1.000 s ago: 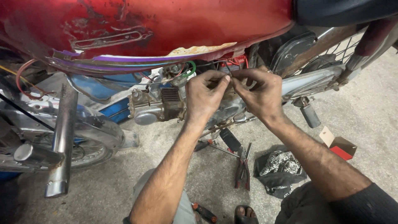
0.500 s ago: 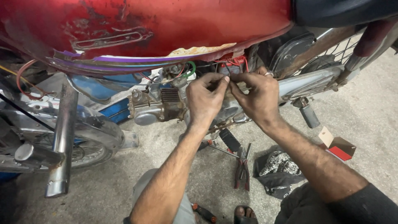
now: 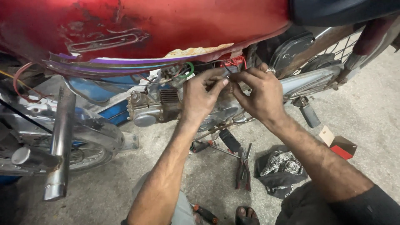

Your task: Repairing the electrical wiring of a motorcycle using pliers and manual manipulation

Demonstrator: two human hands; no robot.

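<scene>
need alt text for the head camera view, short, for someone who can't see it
Two bare hands, the left hand and right hand, meet fingertip to fingertip at thin wires under the red fuel tank of a motorcycle, just above its engine. On the concrete floor below lie pliers, a patterned rag and a small red box.

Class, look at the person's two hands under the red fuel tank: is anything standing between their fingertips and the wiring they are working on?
Nothing visible does. The left hand and right hand meet fingertip to fingertip at the wiring beside the red connector, just under the red fuel tank. The pliers lie on the floor below, out of the way.
</scene>
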